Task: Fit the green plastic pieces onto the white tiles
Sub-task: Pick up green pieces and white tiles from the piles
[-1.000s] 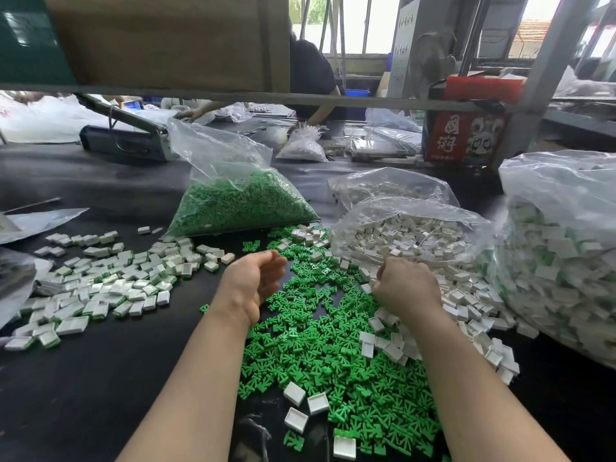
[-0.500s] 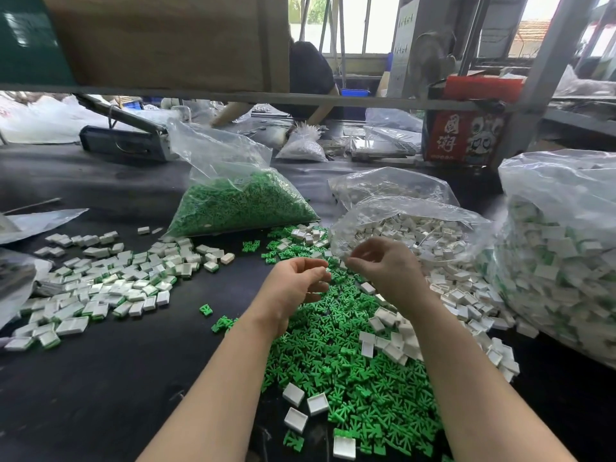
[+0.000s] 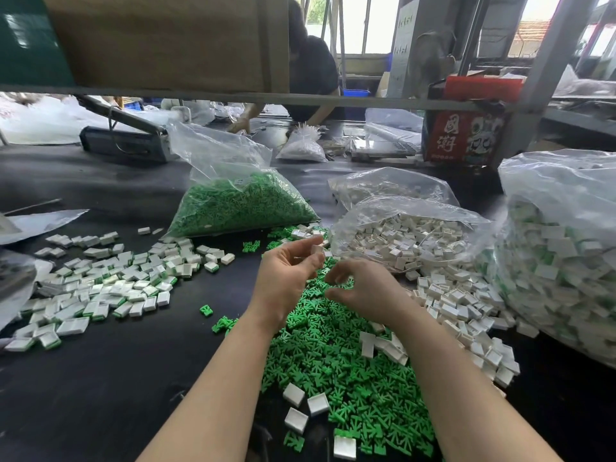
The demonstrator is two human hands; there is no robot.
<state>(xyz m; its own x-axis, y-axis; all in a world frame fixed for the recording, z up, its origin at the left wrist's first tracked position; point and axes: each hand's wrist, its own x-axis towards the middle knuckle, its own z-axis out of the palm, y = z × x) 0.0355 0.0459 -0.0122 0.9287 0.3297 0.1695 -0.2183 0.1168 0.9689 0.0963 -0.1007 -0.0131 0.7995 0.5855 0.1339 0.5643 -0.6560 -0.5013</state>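
Observation:
My left hand point(image 3: 286, 278) is raised over the black table and pinches one white tile point(image 3: 316, 250) between thumb and fingertips. Just right of it and lower, my right hand point(image 3: 363, 288) has its fingers curled toward the thumb; whether anything sits between them is hidden. Under both hands lies a heap of loose green plastic pieces point(image 3: 333, 361). Loose white tiles point(image 3: 460, 305) spill along the heap's right side, and a few lie near its front edge point(image 3: 293, 393).
Tiles with green fitted point(image 3: 110, 285) are spread at the left. An open bag of green pieces point(image 3: 240, 208) and one of white tiles point(image 3: 406, 235) stand behind the heap. A large bag of tiles point(image 3: 560, 261) fills the right. Another person point(image 3: 310, 71) works across the table.
My right hand rose from the tile pile and met my left hand, which swung in from the left. Now they have parted slightly, and my left hand holds a white tile.

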